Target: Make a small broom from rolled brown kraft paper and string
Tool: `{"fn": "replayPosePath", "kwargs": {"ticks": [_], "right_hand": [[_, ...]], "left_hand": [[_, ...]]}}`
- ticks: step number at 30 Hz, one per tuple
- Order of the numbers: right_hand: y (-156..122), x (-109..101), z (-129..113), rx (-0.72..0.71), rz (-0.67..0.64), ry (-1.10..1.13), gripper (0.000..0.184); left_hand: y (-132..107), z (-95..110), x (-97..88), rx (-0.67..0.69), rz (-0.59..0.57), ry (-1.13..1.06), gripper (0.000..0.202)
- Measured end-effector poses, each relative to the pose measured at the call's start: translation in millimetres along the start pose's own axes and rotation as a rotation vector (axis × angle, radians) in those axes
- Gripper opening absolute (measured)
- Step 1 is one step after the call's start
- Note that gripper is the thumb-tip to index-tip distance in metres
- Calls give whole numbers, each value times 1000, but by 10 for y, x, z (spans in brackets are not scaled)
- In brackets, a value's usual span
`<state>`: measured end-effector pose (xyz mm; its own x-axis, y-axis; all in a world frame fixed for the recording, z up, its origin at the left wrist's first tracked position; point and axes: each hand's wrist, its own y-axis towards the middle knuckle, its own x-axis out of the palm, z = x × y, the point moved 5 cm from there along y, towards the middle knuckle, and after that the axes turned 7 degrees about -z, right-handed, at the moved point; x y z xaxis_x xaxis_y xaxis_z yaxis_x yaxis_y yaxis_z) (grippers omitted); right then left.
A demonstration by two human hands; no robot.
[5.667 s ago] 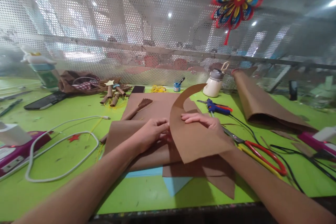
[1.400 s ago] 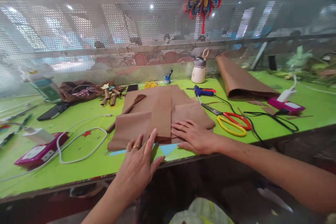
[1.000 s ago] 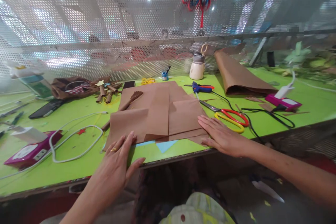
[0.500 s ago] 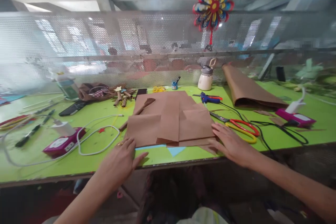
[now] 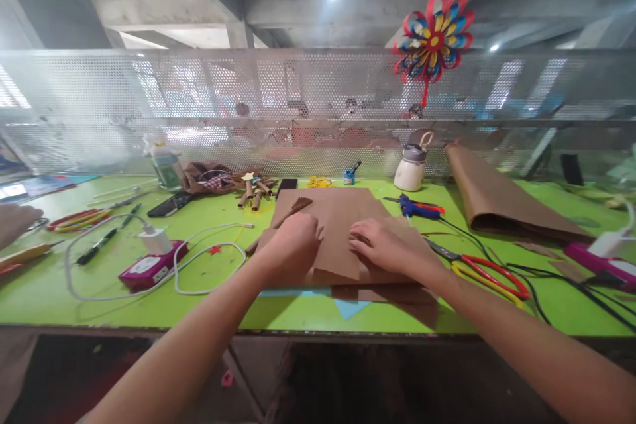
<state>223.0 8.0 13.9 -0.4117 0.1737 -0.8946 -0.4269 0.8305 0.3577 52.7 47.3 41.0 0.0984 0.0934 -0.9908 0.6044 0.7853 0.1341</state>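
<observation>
Folded brown kraft paper (image 5: 397, 271) lies before me, with a wide vertical strip (image 5: 338, 245) down its middle. My left hand (image 5: 291, 245) rests on the paper at the strip's left edge, its fingers curled in; what the fingertips pinch is hidden. On the strip's right side lies my right hand (image 5: 380, 245), fingers bent and a little apart, touching the paper from above. A thin brown paper roll with a frayed end (image 5: 301, 204) shows just beyond my left hand. Light blue paper (image 5: 350, 307) peeks out under the front edge.
Scissors (image 5: 477, 271) and a blue glue gun (image 5: 417, 207) lie to the right, near a large folded brown sheet (image 5: 507, 199). On the left are a purple power strip (image 5: 154, 268) and white cable (image 5: 211, 293). Another person's hand (image 5: 17, 224) shows at the left edge.
Both hands have moved inward from the paper's outer corners to the central strip. My left fingers have curled. The view has tilted up and shifted left.
</observation>
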Motion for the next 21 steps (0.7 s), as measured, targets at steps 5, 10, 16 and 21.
{"fn": "replayPosePath", "kwargs": {"ticks": [5,10,16,21], "right_hand": [[-53,69,49,-32,-10,-18,17],[-161,299,85,-59,20,-8,21],[-160,415,149,-60,-13,-39,23],[-40,367,189,-89,-126,-38,19]], "left_hand": [[173,43,221,24,39,15,37],[228,33,495,29,87,-27,34],[277,-64,709,36,109,-110,29],[349,-151,689,26,93,-151,30]]}}
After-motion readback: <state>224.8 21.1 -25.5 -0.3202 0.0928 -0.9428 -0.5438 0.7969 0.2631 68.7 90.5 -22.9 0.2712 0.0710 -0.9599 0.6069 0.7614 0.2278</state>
